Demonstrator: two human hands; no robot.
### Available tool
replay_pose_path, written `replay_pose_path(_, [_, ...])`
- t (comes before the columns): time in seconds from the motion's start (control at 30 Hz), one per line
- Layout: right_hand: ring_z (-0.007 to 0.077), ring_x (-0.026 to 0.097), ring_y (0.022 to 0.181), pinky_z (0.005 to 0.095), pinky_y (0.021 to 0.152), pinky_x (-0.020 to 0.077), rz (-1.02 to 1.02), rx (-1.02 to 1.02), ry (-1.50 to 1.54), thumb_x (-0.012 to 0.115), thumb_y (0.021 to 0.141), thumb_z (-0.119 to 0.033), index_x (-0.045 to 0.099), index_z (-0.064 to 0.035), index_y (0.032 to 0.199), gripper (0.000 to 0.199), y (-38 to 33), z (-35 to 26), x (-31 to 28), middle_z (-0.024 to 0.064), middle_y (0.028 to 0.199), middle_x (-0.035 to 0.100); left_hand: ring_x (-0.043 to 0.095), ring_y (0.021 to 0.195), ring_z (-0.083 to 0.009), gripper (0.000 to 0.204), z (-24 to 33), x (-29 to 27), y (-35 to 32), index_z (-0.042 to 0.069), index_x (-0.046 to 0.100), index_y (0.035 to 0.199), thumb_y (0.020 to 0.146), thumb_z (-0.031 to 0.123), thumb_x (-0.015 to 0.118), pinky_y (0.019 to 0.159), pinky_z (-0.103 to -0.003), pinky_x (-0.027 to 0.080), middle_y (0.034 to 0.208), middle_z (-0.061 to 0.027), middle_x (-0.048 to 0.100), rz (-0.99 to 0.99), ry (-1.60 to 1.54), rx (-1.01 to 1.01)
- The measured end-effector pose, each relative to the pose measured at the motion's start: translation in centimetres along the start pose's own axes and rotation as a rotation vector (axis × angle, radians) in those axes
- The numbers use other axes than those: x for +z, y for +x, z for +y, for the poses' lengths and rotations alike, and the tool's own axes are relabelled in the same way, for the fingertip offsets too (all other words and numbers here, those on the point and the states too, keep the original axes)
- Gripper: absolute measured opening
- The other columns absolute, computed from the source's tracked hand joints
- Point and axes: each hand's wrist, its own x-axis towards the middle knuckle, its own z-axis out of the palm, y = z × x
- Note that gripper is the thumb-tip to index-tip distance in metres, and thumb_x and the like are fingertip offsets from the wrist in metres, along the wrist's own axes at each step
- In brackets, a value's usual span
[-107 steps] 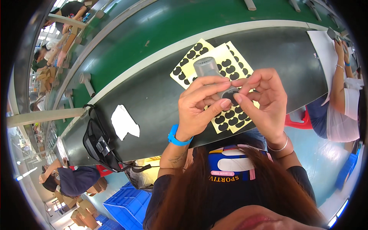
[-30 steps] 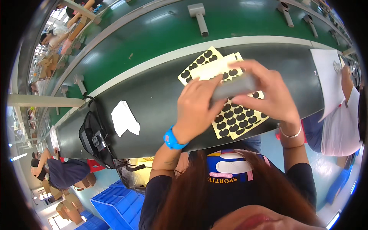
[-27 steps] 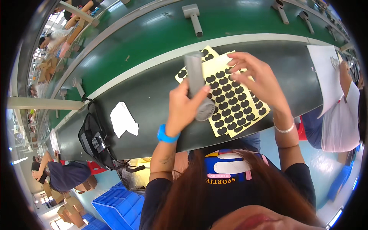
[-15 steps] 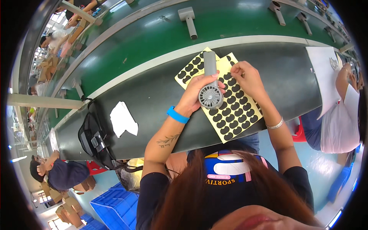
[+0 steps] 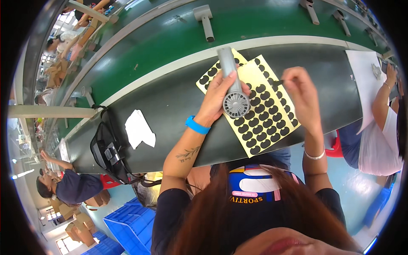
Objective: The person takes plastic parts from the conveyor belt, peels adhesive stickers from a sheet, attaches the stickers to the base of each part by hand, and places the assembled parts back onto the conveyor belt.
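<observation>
A grey handheld fan (image 5: 236, 104) is gripped round its handle by my left hand (image 5: 217, 92), its round grille toward me and the handle pointing away. Under it lie yellow sticker sheets (image 5: 245, 143) with rows of black rounded stickers; the top sheet overlaps another. Off to the right of the fan, my right hand (image 5: 301, 91) is raised over the sheets' right edge, slightly blurred. Between its thumb and fingers it pinches one black sticker (image 5: 277, 83).
A white sheet of paper (image 5: 139, 129) and a black bag (image 5: 108, 151) lie on the dark table to the left. Beyond the table edge, a green conveyor (image 5: 263, 25) carries several grey fan bodies (image 5: 205, 22). A co-worker (image 5: 379, 146) sits at right; blue crates (image 5: 129, 225) stand below.
My right hand has moved right, away from the sheet, with a black sticker now showing in its fingers. The fan has tilted slightly, its handle end shifting left.
</observation>
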Motion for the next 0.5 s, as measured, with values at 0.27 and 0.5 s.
replay_pose_path(0.27, [0.0098, 0.052, 0.090, 0.0226, 0.081, 0.0440, 0.313, -0.064, 0.191, 0.061, 0.086, 0.007, 0.052, 0.0014, 0.104, 0.022, -2.3, -3.1, -0.6, 0.0045, 0.098, 0.054, 0.057, 0.103, -0.0185, 0.039, 0.6, 1.6, -1.5, 0.002, 0.048, 0.123, 0.088, 0.010, 0.064, 0.086, -0.030, 0.046, 0.112, -0.0123, 0.059, -0.028, 0.816, 0.735])
replay_pose_path(0.5, [0.0129, 0.054, 0.087, 0.0240, 0.081, 0.0423, 0.216, -0.083, 0.167, 0.063, 0.079, 0.014, 0.055, 0.0011, 0.101, 0.027, -3.7, -5.1, 0.4, 0.0088, 0.095, 0.058, 0.055, 0.114, -0.0246, 0.052, 1.2, 2.0, -3.3, 0.004, 0.044, 0.127, 0.081, -0.002, 0.067, 0.100, -0.038, 0.040, 0.119, -0.0138, 0.060, -0.150, 1.005, 0.774])
